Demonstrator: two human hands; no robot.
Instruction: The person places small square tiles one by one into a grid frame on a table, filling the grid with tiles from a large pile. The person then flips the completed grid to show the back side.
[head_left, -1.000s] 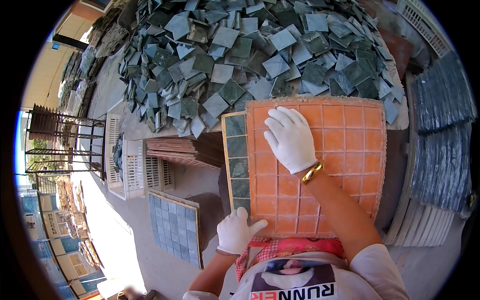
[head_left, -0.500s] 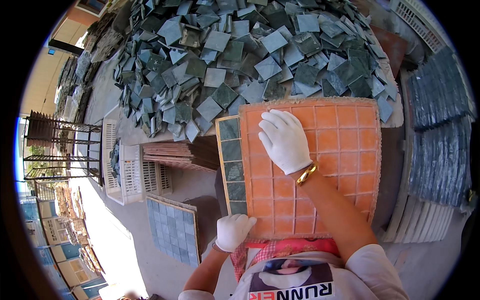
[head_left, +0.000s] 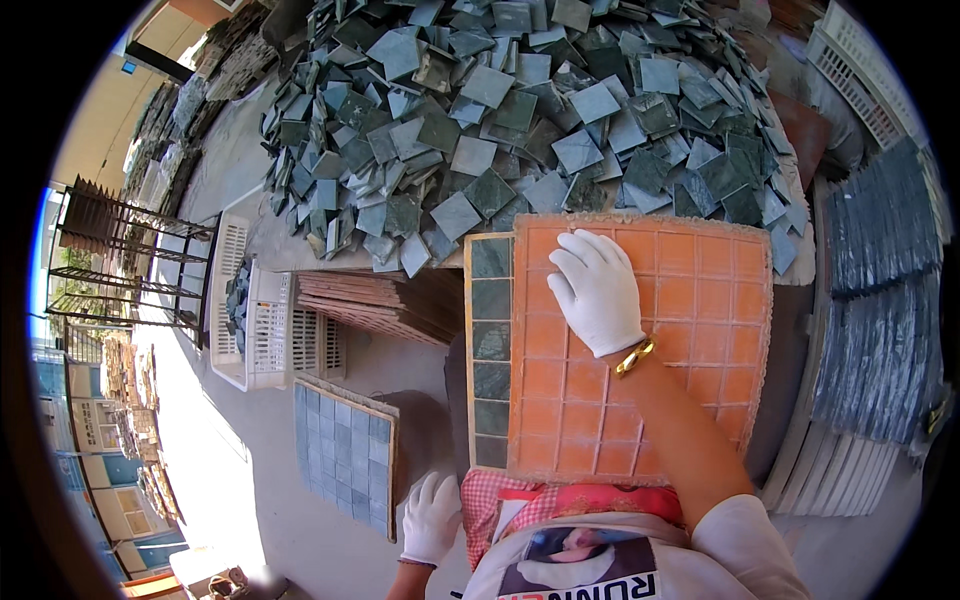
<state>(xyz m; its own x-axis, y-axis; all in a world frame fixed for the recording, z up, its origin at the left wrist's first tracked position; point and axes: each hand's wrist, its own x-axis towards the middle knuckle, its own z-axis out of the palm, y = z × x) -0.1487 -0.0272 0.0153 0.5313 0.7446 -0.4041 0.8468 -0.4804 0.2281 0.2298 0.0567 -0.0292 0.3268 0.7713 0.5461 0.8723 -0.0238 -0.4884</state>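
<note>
White cotton gloves are covering both hands. Nearest the body, the left hand (head_left: 432,517) is hanging low beside a pink checked cloth (head_left: 505,500) at the waist, its fingers loosely spread and gripping nothing — it is touching no tile. Just left of it, a framed panel of blue-grey tiles (head_left: 343,452) is leaning on the concrete floor (head_left: 260,500). Ahead of the waist, an orange grid sheet (head_left: 640,350) is lying flat over a tile frame, leaving one column of green tiles (head_left: 491,350) showing along its left edge. The right hand (head_left: 597,290) is resting palm-down on the upper left part of that sheet, fingers together and pressing flat rather than pinching; a gold bracelet (head_left: 634,357) is sitting at the wrist. To the left, brown boards (head_left: 375,305) are lying stacked under the bench edge, and a white crate (head_left: 262,320) is standing beside them. On the right, stacks of blue tile sheets (head_left: 880,300) are lying one over another. Farther off, beyond the sheet's top edge, a big heap of loose green-grey tiles (head_left: 520,120) is spreading across the bench — its nearest pieces are touching the frame. A dark metal rack (head_left: 120,260) is standing far left.
</note>
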